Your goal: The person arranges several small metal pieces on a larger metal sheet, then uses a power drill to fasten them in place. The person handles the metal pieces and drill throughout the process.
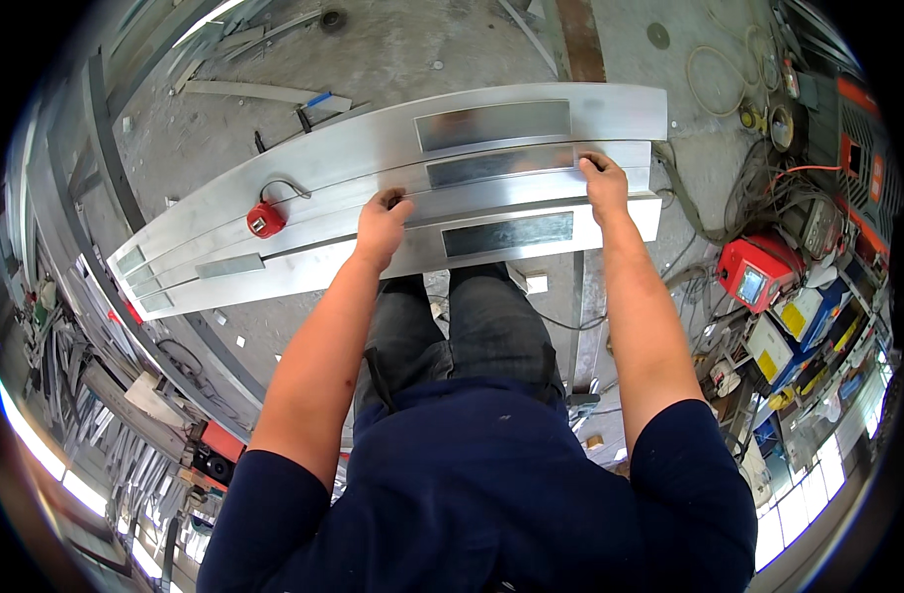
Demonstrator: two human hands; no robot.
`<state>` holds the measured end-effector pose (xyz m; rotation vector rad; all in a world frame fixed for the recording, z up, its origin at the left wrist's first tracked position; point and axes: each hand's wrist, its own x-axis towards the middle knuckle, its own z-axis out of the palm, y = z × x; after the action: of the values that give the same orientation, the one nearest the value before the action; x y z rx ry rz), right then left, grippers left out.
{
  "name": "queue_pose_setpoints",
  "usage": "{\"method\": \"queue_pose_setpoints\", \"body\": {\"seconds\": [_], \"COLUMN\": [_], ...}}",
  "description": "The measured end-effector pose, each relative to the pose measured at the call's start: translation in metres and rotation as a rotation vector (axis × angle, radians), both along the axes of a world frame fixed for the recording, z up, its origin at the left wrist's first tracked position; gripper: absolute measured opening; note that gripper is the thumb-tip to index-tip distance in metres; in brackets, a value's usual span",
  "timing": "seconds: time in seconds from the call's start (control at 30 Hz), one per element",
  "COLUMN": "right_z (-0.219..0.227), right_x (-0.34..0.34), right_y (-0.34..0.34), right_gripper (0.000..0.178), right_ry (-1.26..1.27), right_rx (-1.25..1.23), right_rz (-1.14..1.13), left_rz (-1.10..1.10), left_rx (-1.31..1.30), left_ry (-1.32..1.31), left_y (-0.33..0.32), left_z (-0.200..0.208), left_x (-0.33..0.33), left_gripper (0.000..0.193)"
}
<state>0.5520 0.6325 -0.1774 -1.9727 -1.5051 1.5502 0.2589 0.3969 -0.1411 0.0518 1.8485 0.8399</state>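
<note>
Three long silvery metal profiles lie side by side in front of me: a far one (333, 148), a middle one (323, 210) and a near one (348, 262). Each has a rectangular recess or shiny panel toward its right part. My left hand (383, 225) has its fingers curled at the middle profile, left of its shiny rectangle (501, 166). At the right end of that rectangle, my right hand (605, 186) pinches the same profile between thumb and fingers. A red tape measure (265, 219) with a dark strap rests on the profiles, left of my left hand.
Steel beams (111, 148) run along the left, with metal offcuts (66, 395) heaped below them. At right stand a red machine with a screen (758, 272), tangled cables (758, 168) and an orange-and-black unit (867, 158). A blue-handled tool (318, 100) lies on the floor beyond.
</note>
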Motion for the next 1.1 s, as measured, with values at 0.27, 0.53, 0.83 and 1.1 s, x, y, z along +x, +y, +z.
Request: {"method": "queue_pose_setpoints", "body": {"seconds": [0.27, 0.53, 0.83, 1.1], "right_z": [0.037, 0.058, 0.081, 0.096], "right_x": [-0.04, -0.155, -0.208, -0.213], "right_y": [-0.036, -0.183, -0.264, -0.241], "right_gripper": [0.029, 0.032, 0.033, 0.034], "right_ry": [0.03, 0.108, -0.028, -0.117], "right_rx": [0.017, -0.467, -0.504, -0.369], "right_rz": [-0.227, 0.382, 0.641, 0.625], "left_rz": [0.023, -0.11, -1.187, -1.401], "left_rx": [-0.104, -0.622, -0.29, -0.238], "left_ry": [0.377, 0.811, 0.92, 0.676], "left_y": [-0.157, -0.283, -0.293, -0.29], "left_z": [0.012, 0.017, 0.008, 0.008], "left_x": [-0.095, -0.232, -0.288, -0.302], "left_gripper": [0.032, 0.053, 0.043, 0.017]}}
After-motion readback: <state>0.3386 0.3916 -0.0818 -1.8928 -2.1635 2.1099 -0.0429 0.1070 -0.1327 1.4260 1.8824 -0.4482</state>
